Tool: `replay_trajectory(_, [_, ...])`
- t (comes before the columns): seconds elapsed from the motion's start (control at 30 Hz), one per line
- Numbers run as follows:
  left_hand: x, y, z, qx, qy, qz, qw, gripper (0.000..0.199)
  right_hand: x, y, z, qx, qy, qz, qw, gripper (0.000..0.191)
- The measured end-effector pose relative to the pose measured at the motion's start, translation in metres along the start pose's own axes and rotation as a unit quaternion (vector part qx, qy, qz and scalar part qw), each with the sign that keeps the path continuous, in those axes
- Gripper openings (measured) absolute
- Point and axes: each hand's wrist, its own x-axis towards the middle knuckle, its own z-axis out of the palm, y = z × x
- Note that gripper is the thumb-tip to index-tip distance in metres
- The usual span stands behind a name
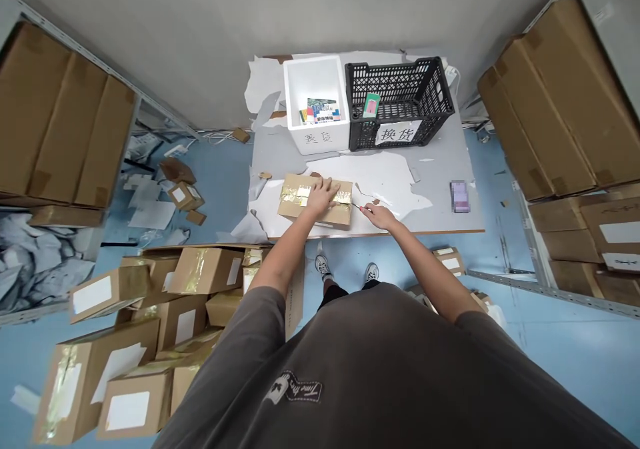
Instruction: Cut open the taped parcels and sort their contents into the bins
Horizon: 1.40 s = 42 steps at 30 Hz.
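Note:
A taped cardboard box (295, 212) lies near the front edge of the table. My left hand (321, 195) rests flat on its top with the fingers spread, pressing over the shiny tape and a white label. In my right hand (381, 217), closed fingers grip a small red-handled knife (363, 209). Its thin dark tip points left and reaches the right end of the box, at the tape seam; whether the tip is in the tape I cannot tell.
Behind the box stand a white foam bin (315, 143) with booklets and a black plastic crate (435, 129) holding a green card. A phone (459, 197) lies at the table's right. Stacked cartons (125, 355) crowd the floor at left; shelves with boxes (565, 102) flank both sides.

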Motion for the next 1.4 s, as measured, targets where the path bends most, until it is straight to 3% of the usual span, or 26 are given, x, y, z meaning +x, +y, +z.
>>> replay_trajectory(0.17, [-0.006, -0.009, 0.02, 0.009, 0.057, 0.058, 0.997, 0.067, 0.015, 0.0, 0.01, -0.09, 0.036, -0.047, 0.994, 0.032])
replay_trajectory(0.4, [-0.008, -0.009, 0.043, -0.011, 0.12, 0.067, 0.991, 0.057, 0.033, 0.001, 0.011, -0.156, 0.057, -0.097, 0.981, 0.029])
replay_trajectory(0.7, [-0.016, -0.005, 0.05, -0.027, 0.125, 0.058, 0.99, 0.058, 0.045, 0.01, 0.004, -0.193, 0.054, -0.147, 0.969, 0.03])
replay_trajectory(1.13, [-0.028, -0.001, 0.05, -0.029, 0.133, 0.056, 0.989, 0.059, 0.044, 0.024, -0.014, -0.157, 0.062, -0.143, 0.975, 0.027])
replay_trajectory(1.27, [-0.031, -0.005, 0.04, -0.026, 0.118, 0.073, 0.99, 0.065, 0.015, 0.035, 0.015, 0.005, 0.118, -0.031, 0.993, 0.029])
replay_trajectory(1.4, [-0.025, -0.031, 0.01, -0.024, 0.078, 0.098, 0.992, 0.067, -0.001, 0.014, 0.077, 0.241, 0.177, 0.082, 0.951, 0.05])
